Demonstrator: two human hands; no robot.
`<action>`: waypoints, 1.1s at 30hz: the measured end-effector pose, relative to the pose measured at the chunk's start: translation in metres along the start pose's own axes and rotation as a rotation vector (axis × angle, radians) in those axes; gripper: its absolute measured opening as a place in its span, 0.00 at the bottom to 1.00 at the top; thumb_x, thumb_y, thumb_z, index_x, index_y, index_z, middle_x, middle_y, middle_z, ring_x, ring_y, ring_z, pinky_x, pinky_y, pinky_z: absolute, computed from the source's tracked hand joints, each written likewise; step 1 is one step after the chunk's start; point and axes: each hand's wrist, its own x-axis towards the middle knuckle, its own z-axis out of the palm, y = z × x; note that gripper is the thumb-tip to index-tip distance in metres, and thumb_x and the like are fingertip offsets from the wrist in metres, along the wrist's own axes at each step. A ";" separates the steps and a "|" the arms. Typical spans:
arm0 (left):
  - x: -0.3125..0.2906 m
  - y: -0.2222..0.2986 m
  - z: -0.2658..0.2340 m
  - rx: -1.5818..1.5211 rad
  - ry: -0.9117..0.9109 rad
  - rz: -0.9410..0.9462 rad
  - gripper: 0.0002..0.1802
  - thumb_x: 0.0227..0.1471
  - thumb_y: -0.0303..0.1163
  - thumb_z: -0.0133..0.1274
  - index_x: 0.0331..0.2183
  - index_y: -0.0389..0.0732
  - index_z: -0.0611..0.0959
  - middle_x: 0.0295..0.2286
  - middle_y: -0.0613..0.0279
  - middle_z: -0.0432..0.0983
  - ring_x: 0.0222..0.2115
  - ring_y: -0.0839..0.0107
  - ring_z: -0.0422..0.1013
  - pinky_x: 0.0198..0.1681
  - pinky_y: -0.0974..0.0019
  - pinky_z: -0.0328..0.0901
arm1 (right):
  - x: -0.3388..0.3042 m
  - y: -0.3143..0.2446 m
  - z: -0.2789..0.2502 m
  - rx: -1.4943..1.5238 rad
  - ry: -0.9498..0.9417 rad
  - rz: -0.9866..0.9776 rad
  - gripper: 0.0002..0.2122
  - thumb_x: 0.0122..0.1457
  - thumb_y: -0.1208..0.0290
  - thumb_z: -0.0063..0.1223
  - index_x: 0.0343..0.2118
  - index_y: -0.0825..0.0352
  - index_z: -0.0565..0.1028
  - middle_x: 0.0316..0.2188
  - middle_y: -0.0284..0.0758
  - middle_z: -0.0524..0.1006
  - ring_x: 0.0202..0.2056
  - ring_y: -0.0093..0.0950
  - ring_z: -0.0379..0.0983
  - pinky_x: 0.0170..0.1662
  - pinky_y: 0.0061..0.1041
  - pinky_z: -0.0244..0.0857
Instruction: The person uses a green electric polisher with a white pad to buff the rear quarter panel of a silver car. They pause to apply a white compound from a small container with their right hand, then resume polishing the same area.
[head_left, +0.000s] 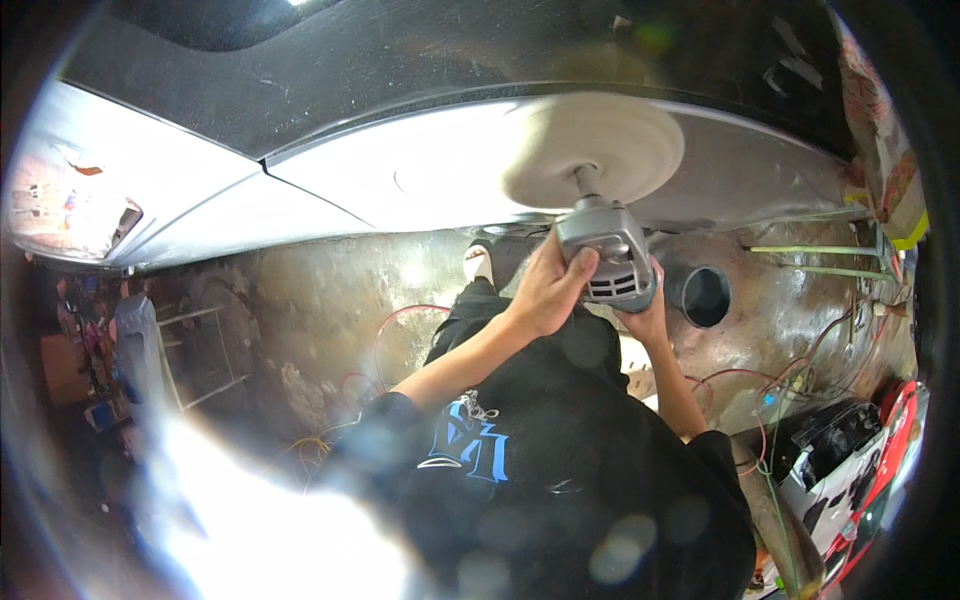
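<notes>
A grey power polisher is gripped between both of my hands. Its broad, pale round buffing pad looks smeared by motion and lies against the silver lower panel of a car. My left hand is closed around the left side of the polisher's head, thumb near the vents. On the other side, my right hand wraps the rear of the tool's body, its fingers partly hidden behind it.
Dark glossy bodywork spans the top. A dark round bucket stands on the wet-looking floor by my right hand. Hoses or cords trail at the right, near pale green bars. A metal frame stands at left.
</notes>
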 end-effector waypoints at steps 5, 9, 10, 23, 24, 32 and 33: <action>-0.007 -0.027 -0.013 -0.033 0.015 0.004 0.36 0.59 0.58 0.46 0.52 0.34 0.69 0.43 0.52 0.74 0.45 0.64 0.69 0.50 0.62 0.62 | -0.018 0.025 0.019 -0.013 -0.037 0.003 0.45 0.37 0.73 0.70 0.60 0.68 0.57 0.55 0.42 0.65 0.57 0.35 0.62 0.61 0.34 0.55; -0.044 -0.014 -0.070 0.060 0.211 -0.119 0.30 0.64 0.50 0.40 0.53 0.32 0.69 0.50 0.53 0.68 0.51 0.65 0.63 0.56 0.63 0.56 | -0.011 0.006 0.073 -0.064 -0.154 -0.060 0.45 0.35 0.73 0.68 0.61 0.63 0.58 0.57 0.41 0.65 0.60 0.37 0.61 0.62 0.36 0.55; -0.053 -0.054 -0.105 0.121 0.160 -0.053 0.32 0.64 0.53 0.37 0.54 0.32 0.68 0.51 0.52 0.66 0.52 0.64 0.62 0.57 0.63 0.55 | -0.008 0.002 0.089 -0.113 -0.193 -0.092 0.45 0.35 0.73 0.68 0.61 0.61 0.58 0.58 0.41 0.65 0.60 0.38 0.61 0.62 0.36 0.55; -0.177 0.042 -0.272 0.088 0.073 0.189 0.50 0.59 0.60 0.41 0.63 0.30 0.45 0.63 0.45 0.46 0.62 0.58 0.50 0.64 0.52 0.47 | -0.044 -0.062 0.362 0.406 -0.365 0.022 0.46 0.38 0.77 0.69 0.63 0.66 0.54 0.58 0.39 0.64 0.60 0.32 0.58 0.61 0.31 0.55; -0.187 0.033 -0.282 0.093 0.045 0.171 0.52 0.58 0.61 0.42 0.63 0.29 0.46 0.63 0.45 0.46 0.63 0.58 0.49 0.64 0.52 0.46 | -0.054 -0.066 0.374 0.495 -0.359 0.026 0.46 0.38 0.76 0.70 0.63 0.67 0.54 0.58 0.39 0.64 0.60 0.31 0.58 0.61 0.30 0.54; -0.174 -0.110 -0.391 -0.224 -0.518 -0.099 0.54 0.52 0.73 0.32 0.64 0.39 0.52 0.63 0.55 0.50 0.62 0.58 0.51 0.64 0.51 0.47 | -0.143 -0.064 0.419 0.602 -0.163 0.197 0.50 0.37 0.76 0.70 0.64 0.70 0.49 0.57 0.41 0.63 0.60 0.32 0.57 0.63 0.29 0.49; -0.165 -0.110 -0.381 -0.285 -0.564 -0.152 0.54 0.51 0.74 0.31 0.64 0.41 0.52 0.63 0.57 0.51 0.62 0.58 0.52 0.64 0.51 0.49 | -0.149 -0.059 0.422 0.599 -0.128 0.184 0.50 0.37 0.76 0.70 0.64 0.70 0.48 0.57 0.41 0.63 0.60 0.31 0.57 0.63 0.29 0.49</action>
